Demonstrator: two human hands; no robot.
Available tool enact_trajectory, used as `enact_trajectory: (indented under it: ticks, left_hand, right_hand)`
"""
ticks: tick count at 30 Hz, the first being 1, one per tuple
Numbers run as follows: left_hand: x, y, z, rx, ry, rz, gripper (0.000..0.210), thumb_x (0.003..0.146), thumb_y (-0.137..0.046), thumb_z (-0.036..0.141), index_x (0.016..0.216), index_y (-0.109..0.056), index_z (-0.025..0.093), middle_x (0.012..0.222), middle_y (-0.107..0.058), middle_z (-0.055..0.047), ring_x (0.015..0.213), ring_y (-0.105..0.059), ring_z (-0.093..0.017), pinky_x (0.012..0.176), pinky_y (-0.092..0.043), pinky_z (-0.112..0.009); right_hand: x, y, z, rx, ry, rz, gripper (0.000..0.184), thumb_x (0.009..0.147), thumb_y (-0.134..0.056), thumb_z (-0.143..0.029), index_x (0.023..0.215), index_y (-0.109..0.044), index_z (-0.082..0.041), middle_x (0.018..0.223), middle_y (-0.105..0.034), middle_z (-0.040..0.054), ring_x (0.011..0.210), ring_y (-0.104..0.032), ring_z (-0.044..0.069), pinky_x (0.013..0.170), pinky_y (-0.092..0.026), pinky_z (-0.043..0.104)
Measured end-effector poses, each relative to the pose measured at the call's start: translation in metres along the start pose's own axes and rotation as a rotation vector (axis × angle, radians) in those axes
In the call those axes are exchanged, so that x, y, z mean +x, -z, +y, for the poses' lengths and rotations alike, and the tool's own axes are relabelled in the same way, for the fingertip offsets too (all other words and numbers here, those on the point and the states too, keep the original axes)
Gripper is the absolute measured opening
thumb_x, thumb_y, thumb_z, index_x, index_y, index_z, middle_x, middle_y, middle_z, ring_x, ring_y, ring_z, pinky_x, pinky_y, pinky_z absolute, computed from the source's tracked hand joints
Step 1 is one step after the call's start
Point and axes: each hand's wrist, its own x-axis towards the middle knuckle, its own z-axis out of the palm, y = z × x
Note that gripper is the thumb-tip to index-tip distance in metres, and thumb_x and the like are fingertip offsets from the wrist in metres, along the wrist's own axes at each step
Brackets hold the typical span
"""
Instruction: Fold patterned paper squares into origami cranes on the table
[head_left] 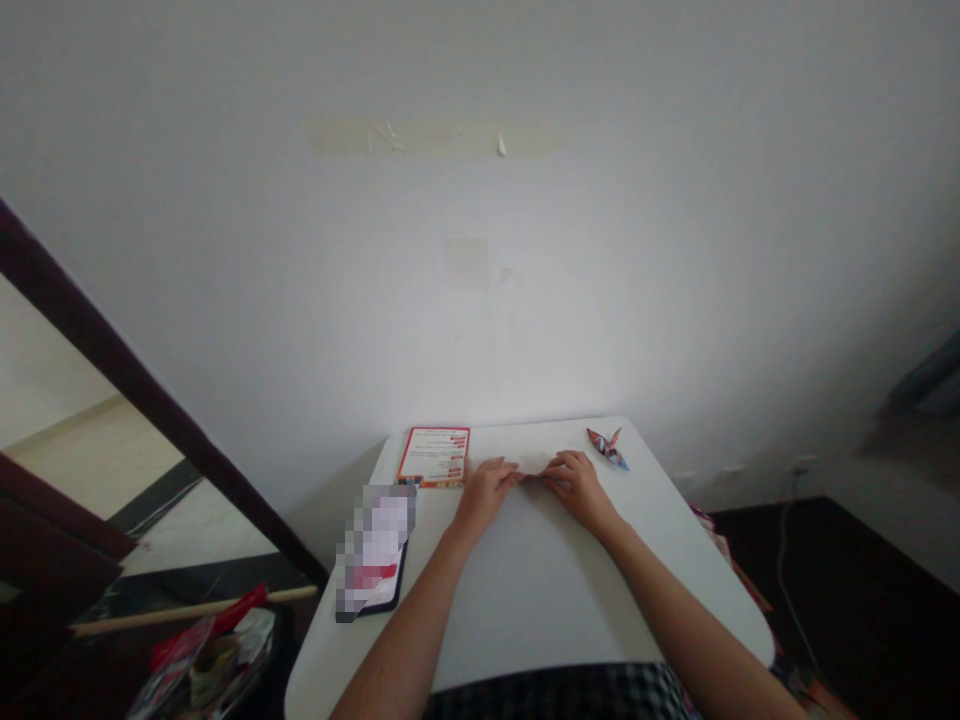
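My left hand (489,492) and my right hand (581,488) meet near the middle of the white table (540,600). Their fingertips pinch a small dark piece of paper (532,476) from both sides, seen nearly edge-on. Most of it is hidden by the fingers, so its shape is hard to tell. Beyond my right hand lies a folded paper figure (609,449) with pointed ends, patterned in orange and blue. Just left of my left hand is a printed card (435,457) with a red border.
A tablet or phone (379,550), its screen blurred out, rests at the table's left edge. The wall (480,330) stands right behind the table. Low on the left is a bin-like container (225,660) with a wooden stick (199,610) across it. A cable (784,560) hangs at right.
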Motion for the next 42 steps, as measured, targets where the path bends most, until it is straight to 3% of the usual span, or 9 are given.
enact_trajectory:
  ticks: [7, 13, 16, 21, 26, 33, 39, 42]
  left_hand:
    - [0.001, 0.005, 0.001, 0.146, 0.052, 0.162, 0.022, 0.084, -0.067, 0.036, 0.105, -0.072, 0.028, 0.114, -0.072, -0.004, 0.12, -0.057, -0.025, 0.115, -0.021, -0.056]
    - [-0.003, 0.0, -0.001, 0.28, 0.085, 0.059, 0.04, 0.083, -0.067, 0.042, 0.123, -0.061, 0.047, 0.133, -0.061, 0.001, 0.13, -0.045, -0.026, 0.114, -0.01, -0.067]
    - [-0.006, -0.003, -0.004, 0.331, 0.085, -0.007, 0.029, 0.085, -0.063, 0.047, 0.113, -0.065, 0.053, 0.139, -0.057, 0.004, 0.135, -0.039, -0.03, 0.111, -0.003, -0.073]
    - [-0.007, -0.003, -0.003, 0.358, 0.131, -0.034, 0.024, 0.086, -0.057, 0.053, 0.106, -0.07, 0.051, 0.142, -0.054, 0.004, 0.137, -0.033, -0.034, 0.11, 0.001, -0.075]
    - [-0.006, -0.003, 0.0, 0.303, 0.097, 0.001, 0.021, 0.082, -0.064, 0.051, 0.096, -0.075, 0.04, 0.139, -0.056, 0.0, 0.135, -0.035, -0.033, 0.11, 0.001, -0.075]
    - [-0.006, -0.001, 0.003, 0.163, -0.009, -0.057, 0.009, 0.075, -0.075, 0.037, 0.081, -0.077, 0.03, 0.133, -0.06, -0.003, 0.136, -0.038, -0.031, 0.116, -0.007, -0.067]
    - [-0.007, -0.001, 0.0, 0.125, -0.049, -0.151, 0.023, 0.082, -0.068, 0.039, 0.104, -0.073, 0.037, 0.127, -0.066, 0.0, 0.137, -0.037, -0.029, 0.115, -0.002, -0.069]
    - [-0.007, -0.001, -0.001, 0.13, -0.055, -0.146, 0.029, 0.084, -0.065, 0.04, 0.113, -0.07, 0.039, 0.123, -0.069, 0.001, 0.134, -0.041, -0.026, 0.116, -0.006, -0.064]
  right_hand:
    - [0.002, -0.005, 0.006, 0.108, -0.103, 0.041, 0.019, 0.091, -0.057, -0.031, 0.099, -0.072, -0.024, 0.092, -0.07, 0.0056, 0.095, -0.059, 0.022, 0.088, -0.043, 0.036]
    - [-0.001, -0.004, -0.001, -0.065, -0.13, -0.023, 0.024, 0.089, -0.057, -0.026, 0.111, -0.069, -0.026, 0.093, -0.069, 0.0053, 0.099, -0.056, 0.023, 0.095, -0.039, 0.039]
    - [-0.003, -0.002, -0.008, -0.15, -0.128, -0.015, 0.027, 0.089, -0.058, -0.027, 0.115, -0.067, -0.027, 0.101, -0.066, 0.007, 0.104, -0.052, 0.024, 0.099, -0.036, 0.042]
    - [-0.002, 0.002, -0.017, -0.192, -0.064, -0.04, 0.023, 0.087, -0.062, -0.029, 0.108, -0.07, -0.035, 0.103, -0.065, 0.0042, 0.108, -0.05, 0.024, 0.11, -0.025, 0.052]
    - [-0.001, 0.006, -0.022, -0.179, -0.026, -0.094, 0.014, 0.086, -0.064, -0.033, 0.096, -0.073, -0.037, 0.098, -0.067, 0.0029, 0.107, -0.051, 0.026, 0.112, -0.016, 0.063]
    - [-0.002, 0.002, -0.017, -0.152, -0.085, -0.083, 0.021, 0.087, -0.061, -0.035, 0.106, -0.071, -0.035, 0.117, -0.067, 0.0037, 0.122, -0.046, 0.031, 0.11, -0.011, 0.072]
    - [-0.003, -0.002, -0.007, -0.106, -0.1, -0.176, 0.038, 0.089, -0.051, -0.018, 0.12, -0.064, -0.036, 0.132, -0.062, 0.0016, 0.133, -0.039, 0.03, 0.11, -0.015, 0.07]
    - [-0.003, -0.002, -0.008, -0.107, -0.091, -0.169, 0.04, 0.09, -0.05, -0.017, 0.122, -0.063, -0.036, 0.132, -0.061, 0.0018, 0.134, -0.038, 0.03, 0.11, -0.018, 0.069]
